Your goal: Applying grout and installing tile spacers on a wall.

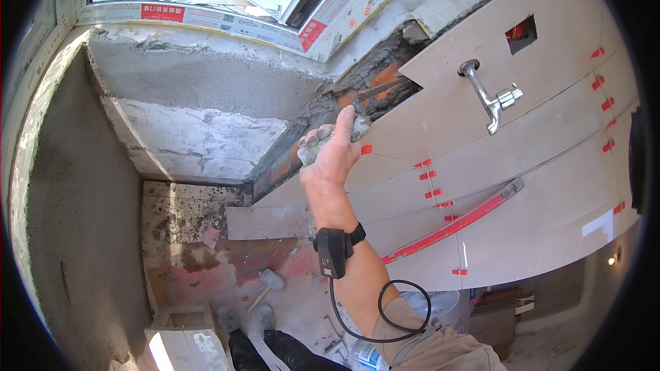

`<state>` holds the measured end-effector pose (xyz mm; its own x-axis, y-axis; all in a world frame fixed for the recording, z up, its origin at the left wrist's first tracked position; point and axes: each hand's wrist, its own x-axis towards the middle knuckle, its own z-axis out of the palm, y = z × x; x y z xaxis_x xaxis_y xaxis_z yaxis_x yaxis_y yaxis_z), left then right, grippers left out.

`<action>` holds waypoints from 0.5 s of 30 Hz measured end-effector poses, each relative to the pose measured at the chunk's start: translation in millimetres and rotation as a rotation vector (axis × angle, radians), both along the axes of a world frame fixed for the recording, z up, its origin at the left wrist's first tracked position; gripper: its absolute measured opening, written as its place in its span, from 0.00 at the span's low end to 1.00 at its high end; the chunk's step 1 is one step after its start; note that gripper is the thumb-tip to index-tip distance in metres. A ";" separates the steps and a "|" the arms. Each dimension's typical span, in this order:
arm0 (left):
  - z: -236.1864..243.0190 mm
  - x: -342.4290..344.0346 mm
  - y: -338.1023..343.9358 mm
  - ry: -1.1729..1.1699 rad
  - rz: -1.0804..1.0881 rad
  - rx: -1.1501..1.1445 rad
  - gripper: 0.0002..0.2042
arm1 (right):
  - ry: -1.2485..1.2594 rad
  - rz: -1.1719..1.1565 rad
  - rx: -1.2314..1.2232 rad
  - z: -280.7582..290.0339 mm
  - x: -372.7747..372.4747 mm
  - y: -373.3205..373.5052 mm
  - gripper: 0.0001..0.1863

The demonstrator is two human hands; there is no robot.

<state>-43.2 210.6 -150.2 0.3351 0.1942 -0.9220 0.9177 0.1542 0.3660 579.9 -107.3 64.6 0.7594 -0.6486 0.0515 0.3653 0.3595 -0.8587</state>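
My right hand (331, 151) reaches up to the corner between the tiled wall and the rough window ledge. Its fingers are curled round a grey, mortar-caked object (360, 128), with the thumb along it; its exact kind is unclear. Just beyond the fingertips runs a rough gap (385, 93) behind the tile edge, showing orange brick, grey mortar and a thin dark strip. A black device with a looped cable is strapped to my right forearm (340, 247). My left hand is out of view.
A chrome tap (492, 99) juts from the tiled wall (426, 134), near a square cutout (520, 34). Red tile clips line the joints. A long red bar (454, 223) rests against the tiles. Below lie a mallet (271, 279) and a box (189, 336). A window frame (206, 15) is above.
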 end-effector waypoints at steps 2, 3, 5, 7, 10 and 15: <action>11.3 26.8 -6.9 0.121 0.310 -0.045 0.09 | 0.022 -0.051 -0.056 -3.6 7.6 -0.5 0.12; 7.4 26.9 -7.6 0.123 0.318 -0.054 0.09 | 0.022 -0.043 -0.065 -5.9 12.2 -1.5 0.12; -9.2 19.3 -2.5 0.140 0.326 -0.049 0.09 | 0.012 -0.038 -0.139 -6.8 19.1 -2.1 0.16; -30.6 7.1 0.4 0.156 0.323 -0.129 0.09 | 0.031 -0.058 -0.142 -1.3 17.4 0.6 0.16; -36.9 6.9 2.3 0.241 0.399 -0.084 0.11 | 0.073 -0.019 -0.067 -7.3 15.0 6.4 0.16; -49.9 7.7 10.0 0.242 0.394 -0.128 0.18 | 0.103 0.238 -0.006 -23.3 13.4 -2.8 0.18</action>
